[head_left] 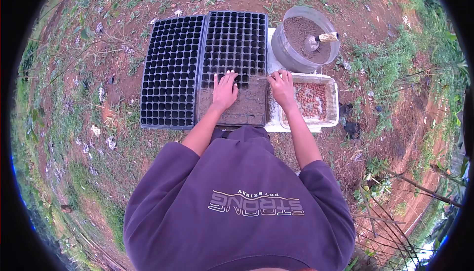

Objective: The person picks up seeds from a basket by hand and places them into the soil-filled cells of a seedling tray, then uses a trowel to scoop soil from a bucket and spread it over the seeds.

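Observation:
The right-hand black seedling tray (236, 39) has soil covering its near cells, while its far cells show dark and open. My left hand (225, 91) lies on this tray at the soil's edge, fingers spread and holding nothing. At the tray's right edge, my right hand (282, 89) is closed in a pinch. A thin stick-like piece (260, 78) reaches left from its fingertips over the soil; its exact kind is too small to tell. Close by on the right is a clear plastic container (337, 104) with reddish-brown seeds (311, 99) and some white material inside.
A second black seedling tray (173, 68) adjoins on the left. Behind the seed container stands a translucent round tub (284, 48) of soil, with a scoop (328, 37) resting in it. A white board (273, 118) shows beneath. Weeds and bare ground surround everything; thin branches (390, 216) lie lower right.

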Tool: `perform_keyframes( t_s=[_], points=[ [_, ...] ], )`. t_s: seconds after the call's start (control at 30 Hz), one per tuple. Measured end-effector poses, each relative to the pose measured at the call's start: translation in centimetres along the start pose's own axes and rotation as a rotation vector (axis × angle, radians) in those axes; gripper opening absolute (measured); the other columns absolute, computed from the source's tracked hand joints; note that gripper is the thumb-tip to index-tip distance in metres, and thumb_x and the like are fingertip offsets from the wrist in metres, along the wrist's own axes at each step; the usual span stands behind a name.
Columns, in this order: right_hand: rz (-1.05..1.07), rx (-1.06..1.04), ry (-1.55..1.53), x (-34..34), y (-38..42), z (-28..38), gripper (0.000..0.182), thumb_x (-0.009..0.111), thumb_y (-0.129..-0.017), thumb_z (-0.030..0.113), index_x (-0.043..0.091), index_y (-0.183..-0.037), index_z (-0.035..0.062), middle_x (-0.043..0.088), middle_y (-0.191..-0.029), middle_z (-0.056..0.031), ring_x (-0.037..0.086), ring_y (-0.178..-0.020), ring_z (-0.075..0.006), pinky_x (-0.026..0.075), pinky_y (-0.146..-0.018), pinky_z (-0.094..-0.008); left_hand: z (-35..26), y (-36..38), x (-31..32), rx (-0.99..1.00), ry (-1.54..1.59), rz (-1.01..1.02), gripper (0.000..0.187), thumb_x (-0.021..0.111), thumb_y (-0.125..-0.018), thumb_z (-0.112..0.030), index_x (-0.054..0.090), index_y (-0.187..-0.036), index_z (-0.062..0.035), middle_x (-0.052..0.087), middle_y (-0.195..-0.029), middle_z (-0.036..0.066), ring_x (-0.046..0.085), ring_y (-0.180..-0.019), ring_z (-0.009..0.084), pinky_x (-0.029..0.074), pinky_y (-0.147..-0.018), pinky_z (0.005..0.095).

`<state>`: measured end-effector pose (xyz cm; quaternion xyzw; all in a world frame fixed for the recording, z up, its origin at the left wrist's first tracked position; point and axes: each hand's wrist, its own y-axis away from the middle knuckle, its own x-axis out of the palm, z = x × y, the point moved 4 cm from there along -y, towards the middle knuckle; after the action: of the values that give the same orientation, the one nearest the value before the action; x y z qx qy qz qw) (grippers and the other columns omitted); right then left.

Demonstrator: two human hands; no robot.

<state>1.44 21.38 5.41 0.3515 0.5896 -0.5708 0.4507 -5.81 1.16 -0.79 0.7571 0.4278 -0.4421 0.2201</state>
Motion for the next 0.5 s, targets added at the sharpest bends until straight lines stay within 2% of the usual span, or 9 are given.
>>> perform_keyframes(
  t_s=[0.13, 0.37, 0.5],
  points=[
    [0.04, -0.095, 0.056, -0.4, -0.8, 0.6, 0.019, 0.059, -0.076, 0.009, 0.07, -0.091, 0.0098, 0.06, -0.097, -0.0035, 0.051, -0.106, -0.024, 0.037, -0.098, -0.0402, 0.2, 0.0, 0.1, -0.003, -0.008, -0.005, 0.042, 0.049, -0.092, -0.018, 0.046, -0.134, -0.0129, 0.046, -0.143, 0.007, 0.035, -0.139, 0.0219, 0.012, -0.118, 0.054],
    [0.076, -0.11, 0.076, 0.1, -1.8, 1.0, 0.012, 0.058, -0.075, 0.01, 0.068, -0.082, 0.0082, 0.059, -0.094, -0.0048, 0.051, -0.105, -0.0245, 0.039, -0.094, -0.0389, 0.1, 0.0, 0.1, -0.013, -0.025, 0.013, 0.043, 0.048, -0.092, -0.02, 0.045, -0.135, -0.0127, 0.044, -0.145, 0.006, 0.035, -0.139, 0.0199, 0.009, -0.118, 0.0548],
    [0.072, -0.155, 0.105, 0.2, -2.0, 1.3, 0.012, 0.058, -0.078, 0.015, 0.067, -0.078, 0.0077, 0.058, -0.093, -0.0057, 0.049, -0.105, -0.0249, 0.037, -0.093, -0.0386, 0.1, 0.1, 0.1, -0.023, -0.017, 0.013, 0.043, 0.048, -0.092, -0.02, 0.045, -0.135, -0.0127, 0.044, -0.145, 0.006, 0.035, -0.139, 0.0197, 0.009, -0.118, 0.0552]
  ],
)
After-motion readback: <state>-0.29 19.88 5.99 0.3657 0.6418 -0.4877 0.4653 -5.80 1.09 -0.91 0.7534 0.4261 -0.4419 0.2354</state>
